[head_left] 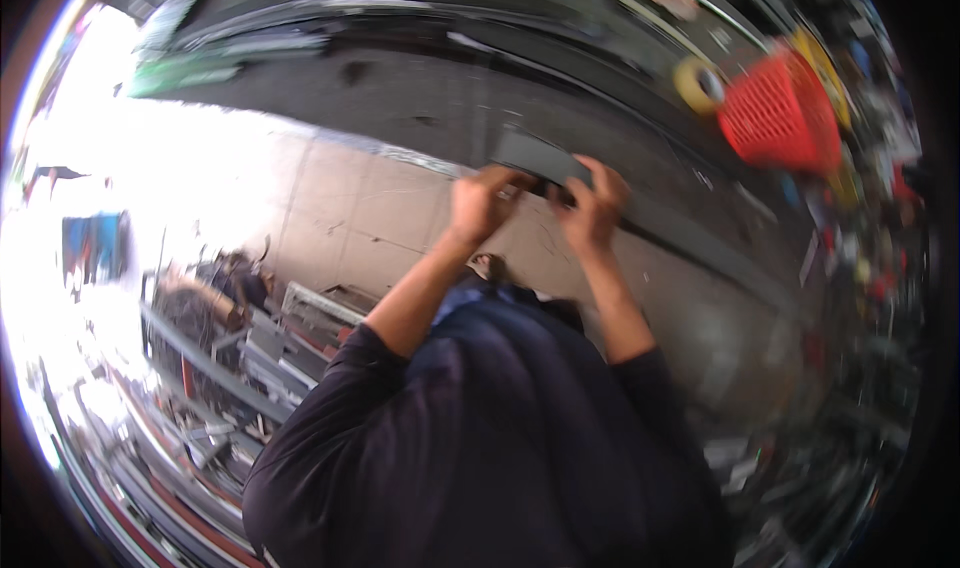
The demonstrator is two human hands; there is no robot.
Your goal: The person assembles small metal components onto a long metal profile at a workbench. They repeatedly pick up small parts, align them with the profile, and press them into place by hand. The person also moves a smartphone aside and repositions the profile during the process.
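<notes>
Between my two hands is a flat, dark grey rectangular piece [541,154], held out in front of me by the near edge of the workbench. My left hand [484,205] has its fingers closed at the piece's near left corner. On the right side, my right hand [596,204] grips the piece with bent fingers, one of them along its right edge. Something dark shows below the piece between the hands, too blurred to name. Motion blur hides the fine detail of the fingertips.
The dark workbench [400,103] runs across the far side, with long strips [250,46] lying on it. A red plastic basket [780,113] and a tape roll [699,85] are at its right. Metal racks with bars [225,363] stand at my left, above a tiled floor [335,203].
</notes>
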